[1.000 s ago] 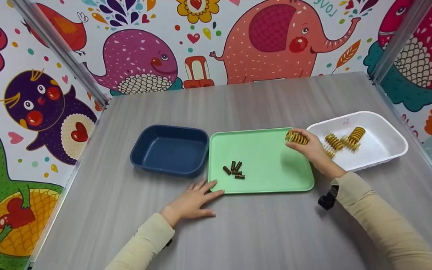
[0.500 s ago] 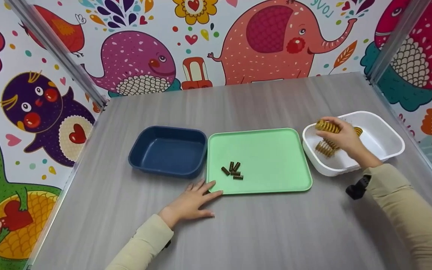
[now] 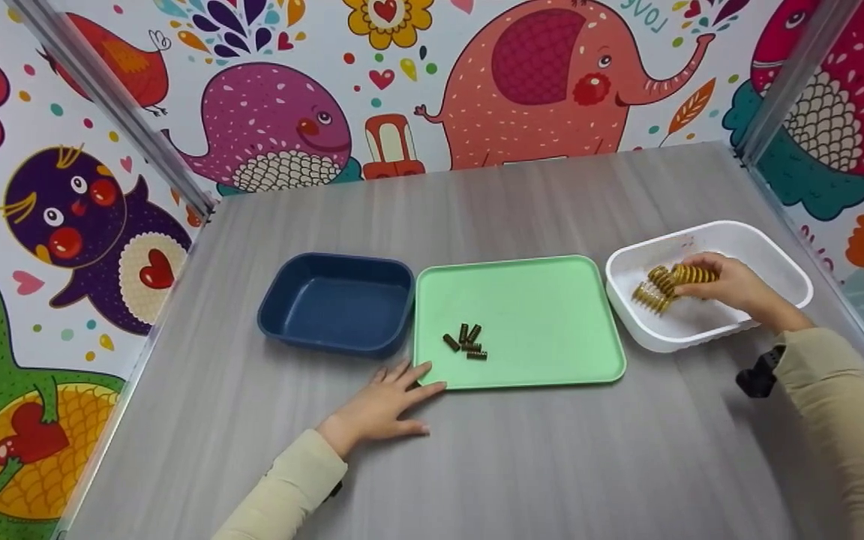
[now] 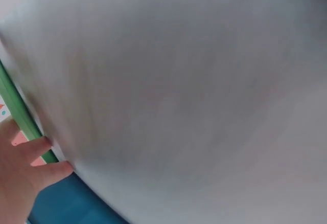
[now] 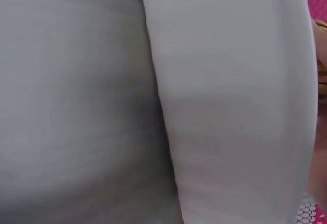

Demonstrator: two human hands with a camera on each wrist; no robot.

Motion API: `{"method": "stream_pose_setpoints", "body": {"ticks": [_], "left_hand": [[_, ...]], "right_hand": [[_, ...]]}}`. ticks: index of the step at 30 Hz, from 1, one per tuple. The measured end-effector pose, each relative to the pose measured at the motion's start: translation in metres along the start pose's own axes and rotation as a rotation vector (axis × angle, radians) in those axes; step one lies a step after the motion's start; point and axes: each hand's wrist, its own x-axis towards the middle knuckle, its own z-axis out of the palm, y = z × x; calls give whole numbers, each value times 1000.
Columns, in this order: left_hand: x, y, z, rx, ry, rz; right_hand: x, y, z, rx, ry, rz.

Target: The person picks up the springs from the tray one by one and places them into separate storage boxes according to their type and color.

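Cartoon-printed wall panels (image 3: 529, 82) stand behind a grey wood-grain worktop (image 3: 537, 457).

Head view. Navy-blue rounded bin, likely plastic (image 3: 334, 307), at left; light-green shallow rectangular tray (image 3: 544, 322), centre, bearing five small dark-brown spring-shaped coils (image 3: 471, 347); white rounded bin, likely plastic (image 3: 766, 255), at right, with large gold-yellow spring-shaped coils (image 3: 660, 279) inside. Right hand (image 3: 743, 289): grasping one large gold-yellow coil (image 3: 694, 274) between thumb and fingers, over the white bin's interior. Left hand (image 3: 379, 406): released, fingers spread, fingertips at the tray's near left corner.

Risks, as judged: the held coil's turns could hook into its neighbours, caused by wire ends and gaps lying close together; a loose pinch on a ridged, rounded surface could let it roll. Pressure from the left hand at the corner could tip the tray and scatter the small coils.

Position: held coil at the fingertips, its far end just beside the loose coils; contact with them or with the bin's floor cannot be told.

Left wrist view. Mostly blurred worktop; left hand's fingers at the lower left, near green and blue edges.

Right wrist view. White bin's outer wall; slivers of gold coil and right hand beyond its rim, grip not readable here.
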Motion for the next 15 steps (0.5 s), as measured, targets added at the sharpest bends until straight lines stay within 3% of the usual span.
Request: {"method": "stream_pose_setpoints", "body": {"ticks": [10, 15], "left_hand": [[0, -1, -1, -17, -8, 10], [0, -1, -1, -9, -1, 18]], "right_hand": [[0, 14, -5, -202, -208, 5], [3, 14, 0, -325, -246, -75]]}}
